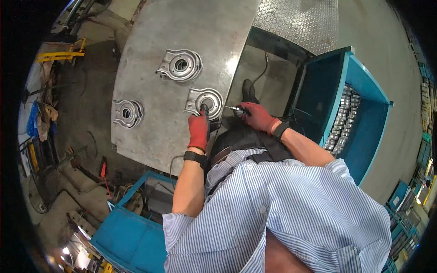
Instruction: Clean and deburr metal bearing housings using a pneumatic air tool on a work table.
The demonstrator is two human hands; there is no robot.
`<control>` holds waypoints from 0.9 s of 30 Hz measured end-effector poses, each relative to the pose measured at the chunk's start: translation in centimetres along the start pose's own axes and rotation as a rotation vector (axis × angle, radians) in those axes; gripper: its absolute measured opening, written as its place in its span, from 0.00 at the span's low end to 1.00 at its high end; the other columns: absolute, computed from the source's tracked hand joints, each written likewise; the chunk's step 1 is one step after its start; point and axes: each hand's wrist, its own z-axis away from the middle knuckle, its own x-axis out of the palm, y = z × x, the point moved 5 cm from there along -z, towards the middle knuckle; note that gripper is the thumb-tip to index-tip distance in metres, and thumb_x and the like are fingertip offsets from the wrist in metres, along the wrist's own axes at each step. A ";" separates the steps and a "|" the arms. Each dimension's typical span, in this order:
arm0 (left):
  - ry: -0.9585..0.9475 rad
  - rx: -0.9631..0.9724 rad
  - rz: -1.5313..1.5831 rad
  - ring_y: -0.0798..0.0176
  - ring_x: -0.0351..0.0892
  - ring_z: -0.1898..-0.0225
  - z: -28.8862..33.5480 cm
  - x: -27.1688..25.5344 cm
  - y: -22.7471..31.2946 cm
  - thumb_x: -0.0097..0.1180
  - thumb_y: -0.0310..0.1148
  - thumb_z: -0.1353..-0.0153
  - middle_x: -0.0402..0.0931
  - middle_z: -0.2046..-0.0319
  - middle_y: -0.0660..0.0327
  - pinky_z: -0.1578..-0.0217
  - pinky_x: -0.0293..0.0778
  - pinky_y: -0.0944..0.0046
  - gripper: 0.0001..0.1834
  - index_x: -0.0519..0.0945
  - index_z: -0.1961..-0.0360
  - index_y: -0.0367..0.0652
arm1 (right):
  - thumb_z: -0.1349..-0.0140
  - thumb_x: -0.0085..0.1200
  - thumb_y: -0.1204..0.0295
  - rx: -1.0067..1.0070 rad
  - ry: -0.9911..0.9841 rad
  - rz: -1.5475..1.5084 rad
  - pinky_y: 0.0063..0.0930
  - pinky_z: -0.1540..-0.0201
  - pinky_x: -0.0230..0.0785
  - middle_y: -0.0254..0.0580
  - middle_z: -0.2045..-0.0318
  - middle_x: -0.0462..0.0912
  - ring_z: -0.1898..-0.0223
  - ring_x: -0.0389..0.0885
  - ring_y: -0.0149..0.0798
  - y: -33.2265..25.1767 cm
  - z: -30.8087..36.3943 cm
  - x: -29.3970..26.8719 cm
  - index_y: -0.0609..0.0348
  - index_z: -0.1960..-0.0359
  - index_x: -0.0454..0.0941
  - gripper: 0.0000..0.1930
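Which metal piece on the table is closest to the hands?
The rightmost piece, with the left hand over its edge; the upper piece and leftmost piece lie farther off.

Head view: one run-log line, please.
Left hand: at nearest ringed metal bracket | Right hand: gripping thin-shafted tool beside it | Steel table: more ringed brackets farther off

Glare on steel table; edges bent, corners black.

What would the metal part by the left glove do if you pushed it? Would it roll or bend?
The metal part probably wouldn't roll: it lies flat on the table and has a squarish end. Its formed metal looks stiff, so it likely wouldn't flop. Its shiny surface might feel slippery.
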 end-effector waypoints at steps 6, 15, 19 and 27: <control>0.016 -0.009 0.014 0.31 0.74 0.67 0.2 0.0 0.1 0.53 0.48 0.39 0.74 0.74 0.32 0.69 0.67 0.45 0.29 0.75 0.74 0.22 | 0.44 0.55 0.66 0.003 -0.036 -0.005 0.41 0.47 0.67 0.53 0.53 0.78 0.50 0.74 0.55 0.2 -0.4 0.5 0.57 0.48 0.73 0.21; -0.014 0.007 0.100 0.31 0.74 0.66 0.6 -0.3 0.9 0.55 0.44 0.40 0.74 0.74 0.33 0.70 0.67 0.46 0.26 0.75 0.73 0.24 | 0.43 0.55 0.66 -0.035 0.005 0.010 0.42 0.48 0.68 0.53 0.55 0.78 0.52 0.75 0.56 0.6 -0.8 1.2 0.57 0.49 0.74 0.20; 0.016 0.050 0.025 0.32 0.75 0.67 0.2 -0.3 0.6 0.55 0.44 0.40 0.74 0.74 0.34 0.70 0.67 0.47 0.25 0.76 0.73 0.25 | 0.43 0.55 0.66 -0.068 -0.035 -0.010 0.42 0.49 0.68 0.55 0.56 0.78 0.52 0.75 0.56 0.3 -1.0 1.0 0.59 0.50 0.74 0.20; 0.031 0.070 0.018 0.31 0.74 0.67 -0.1 -0.2 0.2 0.56 0.45 0.41 0.74 0.74 0.32 0.69 0.67 0.46 0.26 0.75 0.73 0.24 | 0.46 0.57 0.71 -0.110 -0.005 0.018 0.40 0.47 0.67 0.54 0.54 0.77 0.51 0.74 0.55 0.8 -0.8 1.7 0.61 0.48 0.72 0.22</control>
